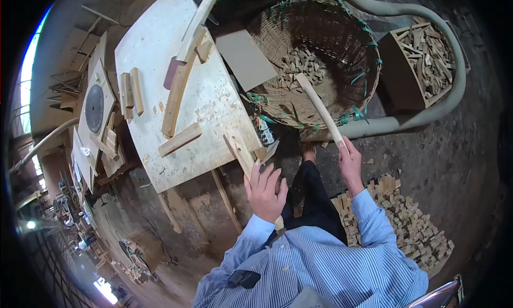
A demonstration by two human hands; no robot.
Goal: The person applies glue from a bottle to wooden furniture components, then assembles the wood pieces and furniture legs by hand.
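My right hand [350, 163] is closed around the lower end of a long, pale wooden strip [320, 106], which points up and left over a wicker basket. My left hand [266, 190] has its fingers spread, at the front edge of the worktable. It lies over a wooden bar [239, 150] that reaches from the tabletop toward my body; whether the palm presses on it is hidden. On the white worktable [155, 35] stands a curved wooden jig [181, 78] with a straight upper piece. A short wooden block [180, 139] lies near the jig's lower end.
The wicker basket [371, 67] holds many wood offcuts. Behind it are a box [398, 72] of scraps and a thick grey hose [454, 89]. Stacked small blocks [411, 222] cover floor at my right. Two wooden pieces [132, 91] lie left on the table; a saw disc [94, 108] is beyond.
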